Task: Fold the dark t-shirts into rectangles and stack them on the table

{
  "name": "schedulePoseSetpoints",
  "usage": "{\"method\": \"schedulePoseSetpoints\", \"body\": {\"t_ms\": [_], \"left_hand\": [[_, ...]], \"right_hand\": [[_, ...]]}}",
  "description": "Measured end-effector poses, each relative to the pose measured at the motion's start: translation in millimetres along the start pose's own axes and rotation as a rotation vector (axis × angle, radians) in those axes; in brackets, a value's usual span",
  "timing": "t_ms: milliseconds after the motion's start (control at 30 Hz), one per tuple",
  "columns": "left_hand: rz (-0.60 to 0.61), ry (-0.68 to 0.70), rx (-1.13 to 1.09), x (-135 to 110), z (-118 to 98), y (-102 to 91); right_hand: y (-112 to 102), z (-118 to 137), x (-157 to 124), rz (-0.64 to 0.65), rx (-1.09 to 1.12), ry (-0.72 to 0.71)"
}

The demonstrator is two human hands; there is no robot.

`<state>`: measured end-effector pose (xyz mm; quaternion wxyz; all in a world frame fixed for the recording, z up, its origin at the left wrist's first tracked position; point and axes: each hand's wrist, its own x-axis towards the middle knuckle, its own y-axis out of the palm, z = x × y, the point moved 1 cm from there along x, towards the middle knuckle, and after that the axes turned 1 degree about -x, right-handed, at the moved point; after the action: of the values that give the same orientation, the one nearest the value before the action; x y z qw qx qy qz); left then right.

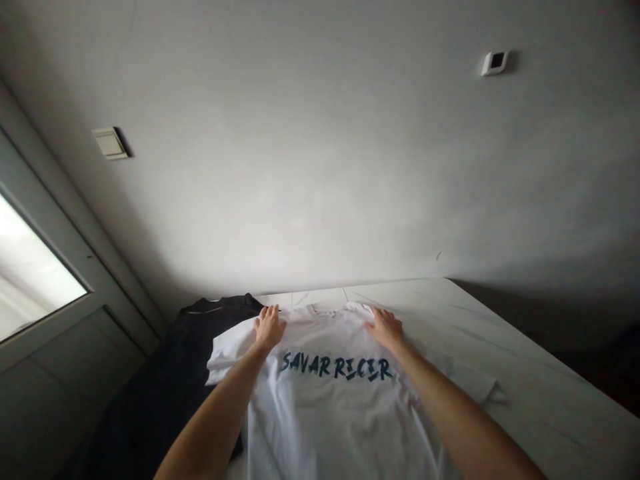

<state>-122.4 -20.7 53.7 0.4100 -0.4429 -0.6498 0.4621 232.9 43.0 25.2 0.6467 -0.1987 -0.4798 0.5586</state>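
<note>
A white short-sleeved T-shirt [330, 413] with dark "SAVAR RECER" lettering lies spread, front up, on a white marble-patterned table [500, 327]. Its collar points toward the wall, and the lower part runs out of view. On the shirt's left shoulder area rests my left hand [270, 325], fingers a little apart and slightly bent. My right hand [386, 327] touches the opposite shoulder, its thumb spread away from the fingers. Both hands look open against the cloth. Small folds run across the shirt below the lettering.
A black garment [165, 373] lies to the left, partly under the white sleeve. Behind the table rises a pale wall [310, 167] with a light switch [111, 143] and a small white device [495, 63]. A framed door with a bright pane [30, 273] stands at left.
</note>
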Motion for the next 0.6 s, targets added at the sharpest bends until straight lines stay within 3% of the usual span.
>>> {"method": "schedulePoseSetpoints", "body": {"t_ms": [67, 200, 300, 367, 467, 533, 600], "left_hand": [[0.069, -0.008, 0.038, 4.1, -4.9, 5.3], [0.043, 0.043, 0.046, -1.6, -11.1, 2.2], [0.011, 0.069, 0.024, -14.4, -20.7, -17.8], [-0.03, 0.08, 0.005, -32.9, -21.4, -41.7], [-0.22, 0.109, -0.12, -91.1, -0.4, -91.7], [-0.398, 0.084, -0.31, -152.5, 29.7, -128.9], [-0.466, -0.057, -0.54, -220.8, 67.0, -162.9]], "right_hand": [[8.1, 7.6, -0.2, -0.03, 0.025, -0.009], [11.4, 24.8, -6.8, -0.051, 0.129, -0.125], [-3.6, 36.3, -15.5, -0.105, 0.225, -0.177], [-23.3, 41.6, -26.9, -0.144, 0.3, -0.139], [-66.4, 52.3, -57.9, -0.161, 0.382, -0.116], [-99.9, 66.8, -88.4, -0.162, 0.427, -0.156], [-129.3, 90.6, -122.7, -0.062, 0.479, -0.261]]}}
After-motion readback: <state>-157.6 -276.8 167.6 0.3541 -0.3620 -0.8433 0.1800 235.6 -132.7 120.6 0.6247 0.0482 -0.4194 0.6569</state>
